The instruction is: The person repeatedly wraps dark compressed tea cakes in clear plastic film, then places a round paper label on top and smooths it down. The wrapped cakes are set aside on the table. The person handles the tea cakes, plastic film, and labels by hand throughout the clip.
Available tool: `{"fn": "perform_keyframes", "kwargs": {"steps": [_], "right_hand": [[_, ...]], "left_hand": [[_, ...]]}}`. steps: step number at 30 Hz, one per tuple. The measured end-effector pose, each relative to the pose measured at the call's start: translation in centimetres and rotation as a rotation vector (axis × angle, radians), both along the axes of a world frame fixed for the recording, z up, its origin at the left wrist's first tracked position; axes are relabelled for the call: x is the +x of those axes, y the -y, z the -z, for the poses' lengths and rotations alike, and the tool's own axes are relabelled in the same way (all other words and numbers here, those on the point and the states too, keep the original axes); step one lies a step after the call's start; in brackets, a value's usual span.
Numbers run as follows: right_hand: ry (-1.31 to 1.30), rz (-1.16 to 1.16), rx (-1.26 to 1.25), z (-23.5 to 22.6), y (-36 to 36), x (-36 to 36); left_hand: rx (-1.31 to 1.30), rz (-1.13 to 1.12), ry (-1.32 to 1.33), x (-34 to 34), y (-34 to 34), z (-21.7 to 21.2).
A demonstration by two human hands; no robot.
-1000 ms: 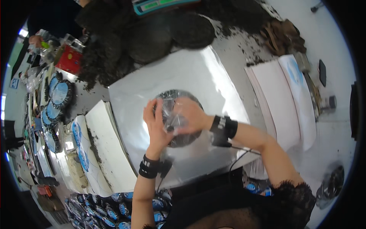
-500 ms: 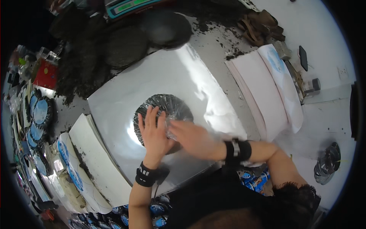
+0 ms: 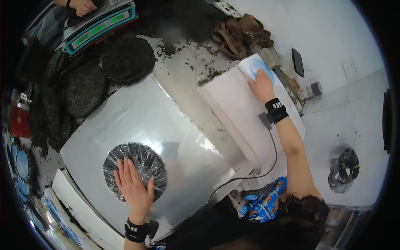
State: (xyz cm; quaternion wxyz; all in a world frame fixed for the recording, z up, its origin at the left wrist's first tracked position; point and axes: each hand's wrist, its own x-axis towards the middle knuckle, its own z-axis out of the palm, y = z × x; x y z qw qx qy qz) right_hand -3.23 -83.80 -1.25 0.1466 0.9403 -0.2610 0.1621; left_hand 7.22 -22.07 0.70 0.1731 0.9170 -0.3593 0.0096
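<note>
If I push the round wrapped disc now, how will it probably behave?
The wrapped disc would probably slide easily: its film and the silvery sheet beneath both look glossy. Lying flat and broad, it seems unlikely to tip or roll.

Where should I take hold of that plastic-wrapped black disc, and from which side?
Probably by its right-hand rim, coming in from the right. The plastic-wrapped black disc is round and lies flat on the shiny sheet, so its edge seems the natural grip; your left hand covers its lower middle, leaving the right edge uncovered.
</note>
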Motion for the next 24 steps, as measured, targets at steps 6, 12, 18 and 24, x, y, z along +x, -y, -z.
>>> {"fn": "perform_keyframes", "kwargs": {"steps": [6, 12, 18, 24], "right_hand": [[-0.206, -0.166, 0.098, 0.5, 3.3, -1.0], [-0.375, -0.179, 0.038, -0.9, 2.2, -0.7], [-0.163, -0.128, -0.119, 1.1, 2.0, -0.3], [-0.295, -0.142, 0.016, -1.2, 0.9, -0.3]], "left_hand": [[0.014, -0.030, 0.020, -0.4, 0.1, 0.1], [-0.015, -0.020, 0.095, -0.4, 0.0, 0.7], [-0.033, -0.022, 0.099, -0.3, -0.1, 1.0], [0.006, -0.023, 0.087, -0.2, 0.1, 0.6]]}}
